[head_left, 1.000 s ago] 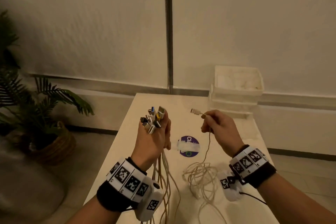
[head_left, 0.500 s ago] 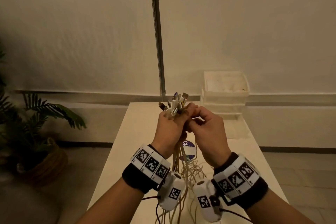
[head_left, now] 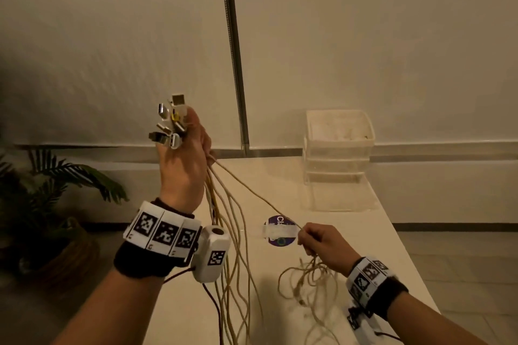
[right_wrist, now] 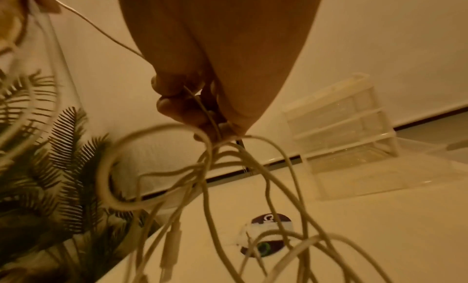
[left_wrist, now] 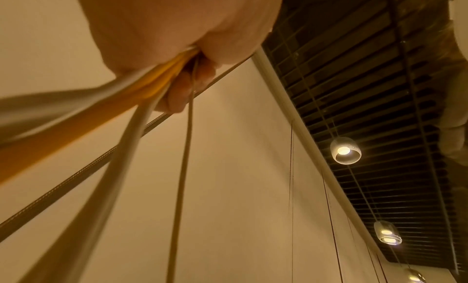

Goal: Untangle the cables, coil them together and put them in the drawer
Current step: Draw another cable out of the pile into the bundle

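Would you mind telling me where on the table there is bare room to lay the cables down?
The table is bare at the far left, between the round sticker and the drawer unit. The right edge beyond the right hand also looks bare. It is crowded near the front, where loose cables lie tangled and others hang from the left hand.

Pale wall [head_left: 112, 36], white table [head_left: 392, 260], potted palm [head_left: 56, 190] at left, pendant lamps [left_wrist: 345, 151] overhead.

potted palm [head_left: 53, 190], round sticker [head_left: 280, 231], pendant lamps [left_wrist: 344, 150]
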{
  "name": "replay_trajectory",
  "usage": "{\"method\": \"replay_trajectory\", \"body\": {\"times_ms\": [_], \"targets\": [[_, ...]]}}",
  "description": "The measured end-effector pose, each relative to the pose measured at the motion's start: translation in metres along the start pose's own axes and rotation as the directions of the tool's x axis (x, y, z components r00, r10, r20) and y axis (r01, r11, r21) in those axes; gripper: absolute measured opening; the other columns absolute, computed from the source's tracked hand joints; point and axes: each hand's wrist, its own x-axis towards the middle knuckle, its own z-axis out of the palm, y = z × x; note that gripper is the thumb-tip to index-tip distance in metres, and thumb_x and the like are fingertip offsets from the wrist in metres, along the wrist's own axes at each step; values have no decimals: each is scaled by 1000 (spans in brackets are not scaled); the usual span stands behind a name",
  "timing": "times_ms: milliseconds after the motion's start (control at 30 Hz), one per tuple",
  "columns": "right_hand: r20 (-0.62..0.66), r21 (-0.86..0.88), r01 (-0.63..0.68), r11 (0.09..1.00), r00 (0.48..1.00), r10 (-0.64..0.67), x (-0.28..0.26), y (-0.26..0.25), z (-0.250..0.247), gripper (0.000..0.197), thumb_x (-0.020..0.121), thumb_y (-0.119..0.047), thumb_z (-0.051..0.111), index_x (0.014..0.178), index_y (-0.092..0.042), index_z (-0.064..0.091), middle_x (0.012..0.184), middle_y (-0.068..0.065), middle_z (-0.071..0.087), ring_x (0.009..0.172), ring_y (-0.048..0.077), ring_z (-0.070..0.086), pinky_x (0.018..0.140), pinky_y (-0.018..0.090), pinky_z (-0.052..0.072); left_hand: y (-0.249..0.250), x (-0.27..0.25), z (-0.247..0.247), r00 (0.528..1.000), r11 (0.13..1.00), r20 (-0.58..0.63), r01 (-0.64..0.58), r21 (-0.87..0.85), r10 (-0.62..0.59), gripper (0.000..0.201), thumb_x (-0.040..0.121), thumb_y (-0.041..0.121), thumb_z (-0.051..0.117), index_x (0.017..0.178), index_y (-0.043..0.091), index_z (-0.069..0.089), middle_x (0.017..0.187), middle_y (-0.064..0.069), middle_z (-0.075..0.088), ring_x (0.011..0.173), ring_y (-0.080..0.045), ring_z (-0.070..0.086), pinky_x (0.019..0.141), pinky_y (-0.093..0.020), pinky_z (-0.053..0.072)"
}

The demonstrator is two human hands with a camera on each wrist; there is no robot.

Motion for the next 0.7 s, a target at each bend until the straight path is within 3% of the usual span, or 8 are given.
{"method": "replay_trajectory", "body": {"times_ms": [67,133,233,300,433,533,600,700], "targets": [[20,-10,-19,1000,1000,19,4,5,0,31,99,-19,49,70,-14,60,50,-8,49,50,9,43,57,28,37,1,-2,-2,995,997,51,-82,13,81,38,84,61,54,66,27,48,55,9,45,52,-11,41,54,-33,39],[18,-7,-17,1000,1000,17,7,2,1,34,100,-17,45,71,-7,58,49,-8,46,49,8,39,57,30,34,-1,-12,-2,968,981,210,-161,112,135,31,90,55,56,71,31,56,59,8,52,55,-15,51,58,-39,50],[12,-29,20,999,1000,-20,10,-20,-4,32,101,-15,41,76,1,53,53,-8,42,50,9,36,56,34,35,-14,-38,10,895,947,442,-86,310,-64,21,92,26,53,73,28,62,57,10,57,48,-10,50,47,-28,44],[32,-79,59,995,998,-57,10,-43,-12,31,101,-15,41,76,-6,57,56,-9,45,52,9,40,56,31,41,-31,-52,19,843,874,522,-152,461,-128,26,91,13,55,76,30,67,65,19,66,57,0,58,54,-24,48],[97,-199,176,964,982,-159,12,-81,-27,25,97,-8,46,88,-17,68,67,-22,64,62,1,54,62,24,47,-62,-72,32,829,807,474,-46,588,-298,15,76,33,67,80,20,74,74,5,73,67,-5,65,59,-29,49],[93,-306,210,929,977,-190,15,-87,-35,24,91,-9,55,103,-23,72,99,-8,73,92,8,65,85,34,53,-74,-77,42,813,751,460,-44,659,-356,22,77,37,68,73,15,69,66,0,68,57,-8,54,56,-30,43],[70,-266,209,941,978,-198,13,-89,-37,21,88,-19,54,95,-25,73,92,-9,73,86,6,65,81,34,53,-76,-75,47,820,764,454,-32,645,-349,19,81,27,69,65,17,66,57,3,63,51,-3,46,52,-25,37],[2,-68,181,981,984,-181,6,-89,-31,27,93,-23,50,72,-31,65,59,-15,59,54,-1,47,58,20,41,-67,-71,51,852,821,444,-29,570,-278,29,87,12,63,62,27,65,52,14,60,48,1,48,51,-19,34]]}}
